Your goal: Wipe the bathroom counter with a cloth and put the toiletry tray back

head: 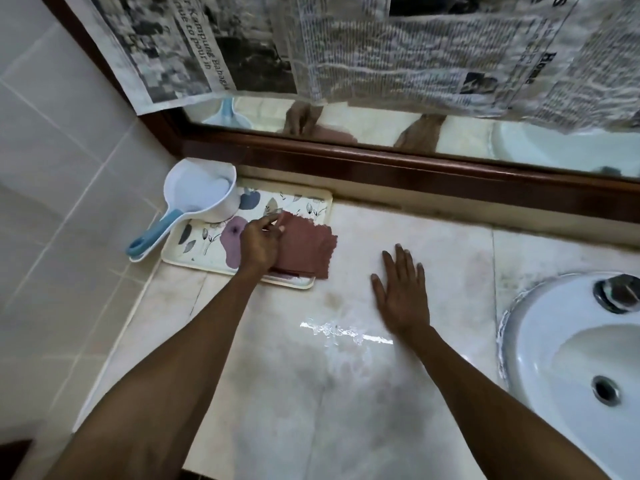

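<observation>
A cream toiletry tray [194,251] with a flower print lies in the far left corner of the marble counter [329,393]. A reddish-brown cloth [304,247] is draped over the tray's right end, spilling onto the counter. My left hand [259,242] pinches the cloth's left edge over the tray. Flat on the counter to the right of the cloth rests my right hand [401,289], fingers spread, holding nothing.
A white water scoop [201,195] with a blue handle stands on the tray's far left corner. A white sink [571,358] with a drain and tap base fills the right. A wood-framed mirror [398,161] covered with newspaper backs the counter. A wet streak [346,332] glints mid-counter. Tiled wall stands left.
</observation>
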The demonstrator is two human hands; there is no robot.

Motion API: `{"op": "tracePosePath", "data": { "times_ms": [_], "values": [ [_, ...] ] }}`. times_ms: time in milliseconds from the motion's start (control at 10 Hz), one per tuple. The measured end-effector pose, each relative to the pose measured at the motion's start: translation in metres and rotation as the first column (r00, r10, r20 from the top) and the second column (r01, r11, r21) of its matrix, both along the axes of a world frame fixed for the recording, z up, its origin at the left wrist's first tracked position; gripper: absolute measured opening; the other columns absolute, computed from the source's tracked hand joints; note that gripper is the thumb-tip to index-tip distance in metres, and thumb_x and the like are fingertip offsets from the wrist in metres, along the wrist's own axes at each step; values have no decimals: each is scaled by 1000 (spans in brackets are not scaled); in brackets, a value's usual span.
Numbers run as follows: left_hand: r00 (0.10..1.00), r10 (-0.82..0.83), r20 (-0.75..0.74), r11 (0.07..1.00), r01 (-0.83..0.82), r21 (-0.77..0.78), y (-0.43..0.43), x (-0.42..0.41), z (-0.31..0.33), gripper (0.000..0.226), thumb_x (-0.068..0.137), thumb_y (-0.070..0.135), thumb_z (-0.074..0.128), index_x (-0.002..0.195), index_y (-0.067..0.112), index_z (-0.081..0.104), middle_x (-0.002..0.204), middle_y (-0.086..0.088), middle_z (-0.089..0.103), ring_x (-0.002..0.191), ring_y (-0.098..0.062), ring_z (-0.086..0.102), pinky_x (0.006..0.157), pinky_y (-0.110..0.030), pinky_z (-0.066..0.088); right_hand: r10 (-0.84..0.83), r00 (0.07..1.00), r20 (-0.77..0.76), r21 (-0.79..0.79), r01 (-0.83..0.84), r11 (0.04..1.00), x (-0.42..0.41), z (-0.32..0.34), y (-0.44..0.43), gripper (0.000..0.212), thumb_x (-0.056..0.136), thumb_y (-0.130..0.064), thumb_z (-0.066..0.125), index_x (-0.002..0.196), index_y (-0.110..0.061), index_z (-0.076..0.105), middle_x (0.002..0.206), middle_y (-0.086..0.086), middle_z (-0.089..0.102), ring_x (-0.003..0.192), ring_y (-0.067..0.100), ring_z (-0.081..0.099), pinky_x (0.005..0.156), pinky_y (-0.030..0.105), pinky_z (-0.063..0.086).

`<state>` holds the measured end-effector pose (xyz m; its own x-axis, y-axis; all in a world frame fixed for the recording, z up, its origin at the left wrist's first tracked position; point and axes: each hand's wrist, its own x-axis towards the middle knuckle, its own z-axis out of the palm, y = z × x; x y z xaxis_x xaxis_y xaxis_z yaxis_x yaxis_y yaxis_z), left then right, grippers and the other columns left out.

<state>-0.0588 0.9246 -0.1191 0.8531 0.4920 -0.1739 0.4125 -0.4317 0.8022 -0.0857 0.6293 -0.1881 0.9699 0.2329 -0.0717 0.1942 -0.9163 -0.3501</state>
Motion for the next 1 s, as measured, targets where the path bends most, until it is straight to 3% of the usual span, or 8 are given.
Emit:
{"op": "tracePosePath", "data": {
  "times_ms": [100, 200, 300, 500, 600, 700, 800, 1000],
  "values": [
    [1000, -4, 29, 1000, 5, -10, 7, 5, -4, 31, 94, -12, 56, 124, -9, 64, 94, -9, 66, 68, 4, 63, 67, -6, 47, -22, 1000, 16, -9, 22, 1000, -1, -2, 2, 59, 102, -49, 27, 156, -24, 20, 167, 1, 5, 153, 16, 1, 124, 44, 6],
    [1000, 21, -14, 988, -19, 151, 10, 4, -5, 33, 94, 4, 62, 126, -3, 64, 112, -22, 70, 95, -24, 68, 83, -20, 49, -34, 999, 22, 1, 34, 999, -1, -3, 2, 59, 102, -48, 30, 155, -24, 21, 167, 0, 6, 153, 16, 3, 124, 43, 7],
    [992, -114, -55, 895, 126, 427, 10, -6, -18, 48, 93, 34, 62, 137, 16, 57, 129, -18, 60, 122, -37, 52, 104, -43, 37, -33, 999, 28, 6, 33, 999, -3, -1, 3, 58, 102, -47, 30, 155, -24, 22, 167, 1, 7, 153, 16, 4, 124, 43, 7],
    [931, -346, -117, 795, 357, 490, -18, -26, -25, 34, 100, 36, 48, 126, 21, 65, 132, -7, 60, 123, -30, 56, 95, -39, 49, 0, 997, -79, 0, 0, 1000, 3, 5, 4, 59, 103, -45, 30, 155, -20, 21, 166, 5, 4, 153, 21, 2, 124, 45, 4],
    [946, -321, -51, 821, 305, 483, -32, -29, -8, 36, 99, 28, 49, 126, 13, 66, 133, -9, 62, 126, -30, 54, 102, -36, 43, 26, 987, -161, 65, -16, 998, 4, 17, -2, 55, 102, -42, 38, 149, -15, 33, 164, 10, 16, 152, 26, 13, 122, 48, 12],
    [936, -342, 83, 861, 276, 428, -62, -48, 21, 31, 100, 22, 51, 122, 15, 70, 131, -8, 64, 130, -24, 48, 103, -26, 35, 55, 987, -149, 192, -26, 981, -16, 35, -27, 46, 99, -40, 45, 137, -14, 49, 153, 11, 40, 141, 28, 38, 114, 44, 31],
    [932, -337, 130, 907, 285, 310, -98, -84, 34, 31, 101, 31, 48, 120, 19, 70, 132, -3, 64, 127, -22, 55, 105, -33, 45, 77, 984, -161, 304, -24, 952, -54, 52, -67, 45, 96, -44, 42, 125, -14, 57, 131, 4, 60, 118, 27, 58, 98, 38, 45],
    [934, -262, 242, 961, 228, 159, -198, -182, 72, 22, 101, 25, 57, 117, 22, 70, 122, 7, 64, 114, -11, 59, 99, -38, 50, 46, 994, -95, 354, -9, 935, -135, 78, -173, 29, 97, -37, 51, 116, -18, 63, 119, -5, 65, 114, 16, 58, 96, 32, 44]
  ]
}}
